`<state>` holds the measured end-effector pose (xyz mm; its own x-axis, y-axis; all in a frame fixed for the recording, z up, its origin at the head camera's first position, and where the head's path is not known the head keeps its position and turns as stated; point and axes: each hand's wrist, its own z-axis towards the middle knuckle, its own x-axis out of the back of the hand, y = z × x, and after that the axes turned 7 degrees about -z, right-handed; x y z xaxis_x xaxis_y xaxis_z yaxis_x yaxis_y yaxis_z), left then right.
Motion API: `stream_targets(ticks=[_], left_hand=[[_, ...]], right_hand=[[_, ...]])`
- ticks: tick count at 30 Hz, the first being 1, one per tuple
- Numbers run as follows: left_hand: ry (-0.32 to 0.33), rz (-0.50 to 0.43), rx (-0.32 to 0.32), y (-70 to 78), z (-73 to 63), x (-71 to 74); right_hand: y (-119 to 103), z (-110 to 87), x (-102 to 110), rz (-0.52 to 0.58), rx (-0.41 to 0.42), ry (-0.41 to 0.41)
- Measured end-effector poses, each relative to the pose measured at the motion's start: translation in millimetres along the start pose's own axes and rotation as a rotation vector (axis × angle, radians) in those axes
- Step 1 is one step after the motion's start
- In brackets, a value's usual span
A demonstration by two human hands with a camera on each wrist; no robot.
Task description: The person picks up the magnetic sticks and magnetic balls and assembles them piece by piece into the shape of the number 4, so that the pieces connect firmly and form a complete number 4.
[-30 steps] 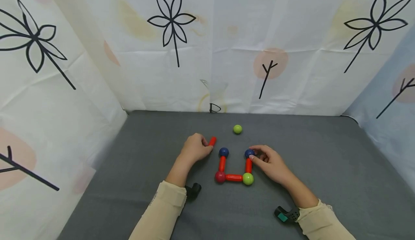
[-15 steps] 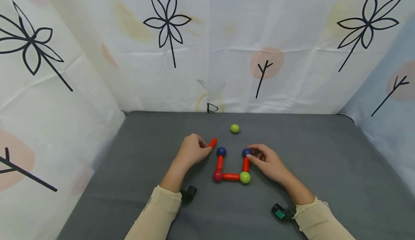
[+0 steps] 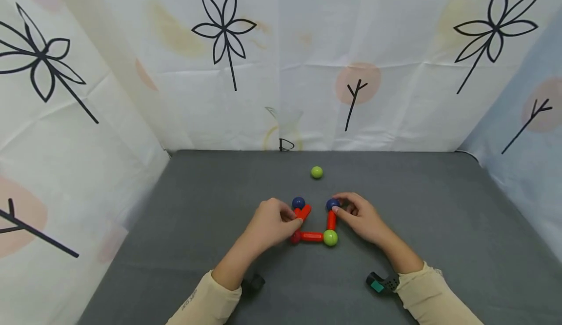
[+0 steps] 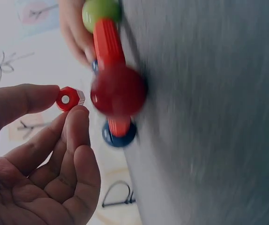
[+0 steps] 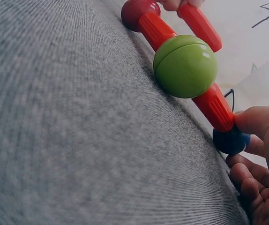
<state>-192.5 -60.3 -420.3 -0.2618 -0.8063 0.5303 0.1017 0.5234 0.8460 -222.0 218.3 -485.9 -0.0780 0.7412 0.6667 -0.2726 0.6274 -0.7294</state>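
My left hand (image 3: 273, 221) pinches a loose red rod (image 3: 305, 212) between thumb and fingertips, raised over the left side of a U-shaped build. In the left wrist view the end of this red rod (image 4: 68, 99) faces the camera, with a pale round spot in its middle. My right hand (image 3: 361, 216) holds the blue ball (image 3: 332, 205) at the U's far right tip with thumb and fingers. The U has a second blue ball (image 3: 298, 203) far left, a dark red ball (image 4: 119, 91) near left, a green ball (image 3: 331, 237) near right, and red rods (image 3: 312, 237) joining them.
A loose green ball (image 3: 316, 172) lies farther back on the grey cloth-covered table (image 3: 210, 183). Patterned white curtains (image 3: 175, 95) stand behind and at both sides. A black wrist device (image 3: 381, 283) shows at the right wrist.
My left hand has moved right and nearer with the red rod, from beyond the U's left side to over it. My right hand keeps its grip on the blue ball.
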Motion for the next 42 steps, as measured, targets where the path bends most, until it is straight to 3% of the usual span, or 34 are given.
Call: stream_targets(ticks=[9,16,31,42], left_hand=[[-0.126,-0.075,-0.044,15.0,-24.5,-27.2],[-0.14,-0.105,-0.007,16.8,-29.8,-43.1],[-0.162,-0.074,0.029,17.0,-47.6,-44.0],[-0.189,-0.051,0.04,13.9,-46.3,-47.2]], right_hand=[[2.4,0.8,-1.6,0.016,0.017,0.015],[2.7,0.5,-1.3,0.027,0.027,0.024],[1.1,0.0,-1.5,0.013,0.015,0.029],[0.7,-0.9,-2.6,0.011,0.012,0.026]])
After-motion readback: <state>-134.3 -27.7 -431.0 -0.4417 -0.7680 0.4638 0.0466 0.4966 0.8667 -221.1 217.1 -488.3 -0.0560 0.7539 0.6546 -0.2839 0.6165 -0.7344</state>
